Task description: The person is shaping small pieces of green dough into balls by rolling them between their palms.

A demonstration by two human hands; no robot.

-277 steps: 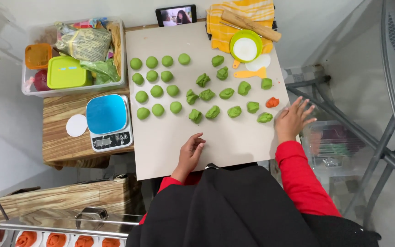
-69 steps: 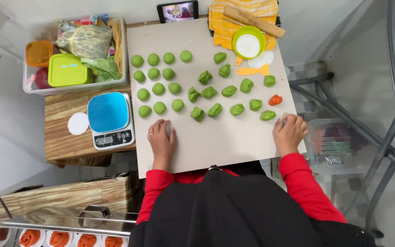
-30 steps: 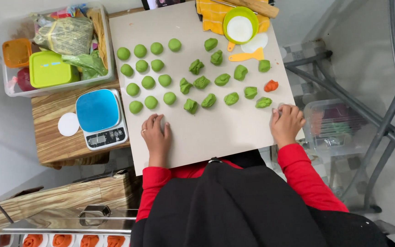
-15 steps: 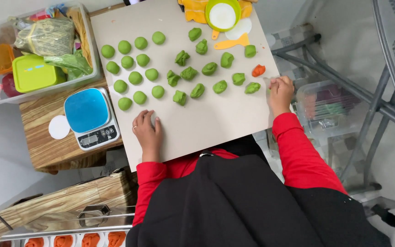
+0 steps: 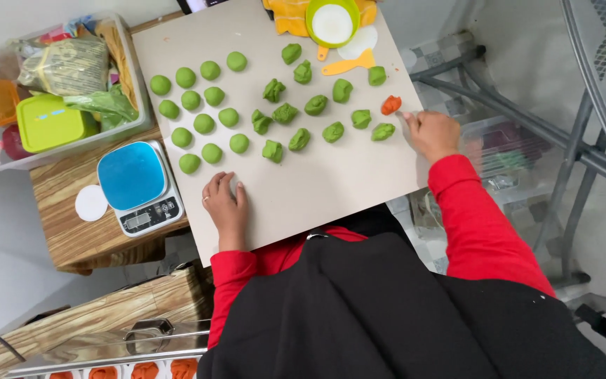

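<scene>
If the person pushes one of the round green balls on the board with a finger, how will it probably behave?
The round green balls look smooth and spherical, so one would probably roll on the flat board. The lumpy green pieces beside them suggest soft dough, so a firm push may dent it. Being small, each is likely light.

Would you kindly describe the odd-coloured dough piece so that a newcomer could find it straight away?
Start at the large beige board covered with green dough pieces. Follow the rough green lumps toward the right hand at the board's right edge. Just above that hand lies the orange-red lump, the only piece on the board that is not green.
</scene>
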